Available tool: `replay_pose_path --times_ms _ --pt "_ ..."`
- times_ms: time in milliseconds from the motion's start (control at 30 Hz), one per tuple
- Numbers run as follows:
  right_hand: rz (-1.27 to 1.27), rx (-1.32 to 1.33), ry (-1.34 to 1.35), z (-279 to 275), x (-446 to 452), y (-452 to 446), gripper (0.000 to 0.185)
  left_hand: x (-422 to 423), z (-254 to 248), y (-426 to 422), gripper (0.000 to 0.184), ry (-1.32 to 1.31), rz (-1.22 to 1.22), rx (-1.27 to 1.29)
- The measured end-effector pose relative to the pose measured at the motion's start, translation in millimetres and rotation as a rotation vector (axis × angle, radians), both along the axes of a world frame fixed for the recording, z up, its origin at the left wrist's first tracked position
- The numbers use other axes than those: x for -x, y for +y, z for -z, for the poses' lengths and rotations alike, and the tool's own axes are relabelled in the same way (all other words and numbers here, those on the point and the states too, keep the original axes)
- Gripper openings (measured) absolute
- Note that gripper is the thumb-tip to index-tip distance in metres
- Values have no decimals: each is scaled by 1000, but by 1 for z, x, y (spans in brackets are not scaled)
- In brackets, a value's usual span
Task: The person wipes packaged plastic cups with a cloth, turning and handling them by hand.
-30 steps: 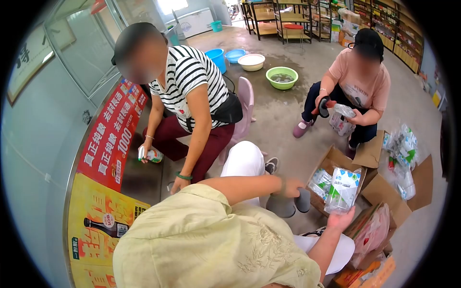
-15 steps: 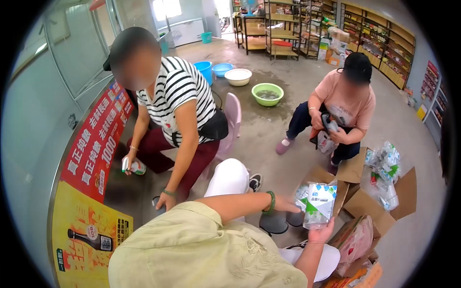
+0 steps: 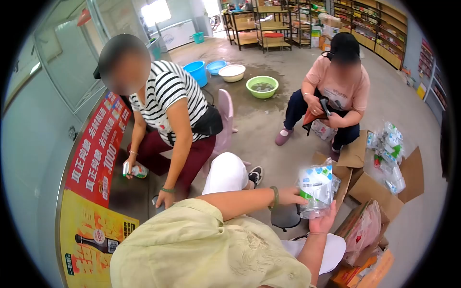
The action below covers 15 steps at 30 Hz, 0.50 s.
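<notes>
A clear plastic pack printed in white, blue and green is held upright before me, over the open cardboard box. My right hand grips its lower edge from below, with the thumb side showing. At its left edge, my left hand, with a green bracelet at the wrist, closes on the wrapping; some of its fingertips are hidden. Print smears a little at the pack's top. What exactly the pack contains I cannot make out.
Open cardboard boxes stand to the right, beside more plastic packs on the floor. A person in stripes crouches left with a spray bottle. Another in pink sits ahead handling a dark bag. Basins stand beyond.
My left hand has come onto the pack's left edge. The pack is turned slightly and sits a little higher in view. The person in pink has shifted the bag.
</notes>
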State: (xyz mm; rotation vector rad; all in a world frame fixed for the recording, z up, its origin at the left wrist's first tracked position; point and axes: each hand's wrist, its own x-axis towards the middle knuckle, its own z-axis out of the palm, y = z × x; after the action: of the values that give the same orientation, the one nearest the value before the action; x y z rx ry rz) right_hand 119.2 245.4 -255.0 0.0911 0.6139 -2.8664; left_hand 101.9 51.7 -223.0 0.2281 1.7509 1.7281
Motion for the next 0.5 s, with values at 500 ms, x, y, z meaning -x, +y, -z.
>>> replay_pose_path --times_ms 500 --pt "-84 -117 -54 3 -2 2 59 22 -15 -40 55 62 79 346"
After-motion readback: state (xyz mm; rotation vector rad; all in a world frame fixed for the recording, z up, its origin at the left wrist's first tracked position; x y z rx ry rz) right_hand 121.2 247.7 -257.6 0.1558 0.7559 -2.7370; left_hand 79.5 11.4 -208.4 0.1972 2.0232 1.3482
